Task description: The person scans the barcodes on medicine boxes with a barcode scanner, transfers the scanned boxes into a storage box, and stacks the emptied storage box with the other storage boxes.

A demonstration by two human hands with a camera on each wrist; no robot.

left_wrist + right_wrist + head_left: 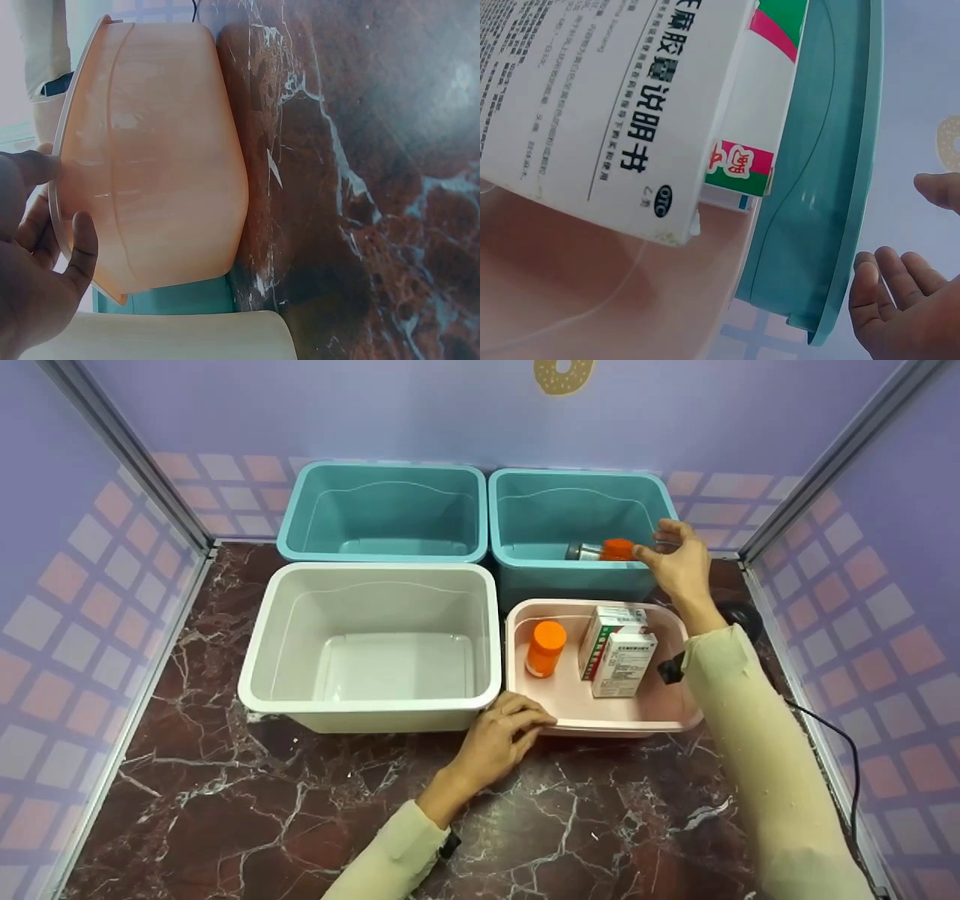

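My left hand [495, 739] grips the rim of the pink bin [165, 150] at its near left corner, fingers and thumb on either side of the rim. Inside that bin stand an orange pill bottle [546, 649] and two medicine boxes, a white printed box [625, 666] in front of a white, green and red box [600, 634]. Over the right edge of the right teal bin [574, 577], my right hand [679, 562] has its thumb and fingers apart, holding nothing. Near its thumb, an orange object [618, 549] and a silver-and-black one [586, 552] lie in the teal bin, partly hidden by the front rim.
A white bin [367, 706] stands left of the pink one, with a second teal bin [382, 559] behind it. At the right wall are a black round object [741, 619] and a cable [851, 750]. Brown marbled tabletop [300, 810] extends in front.
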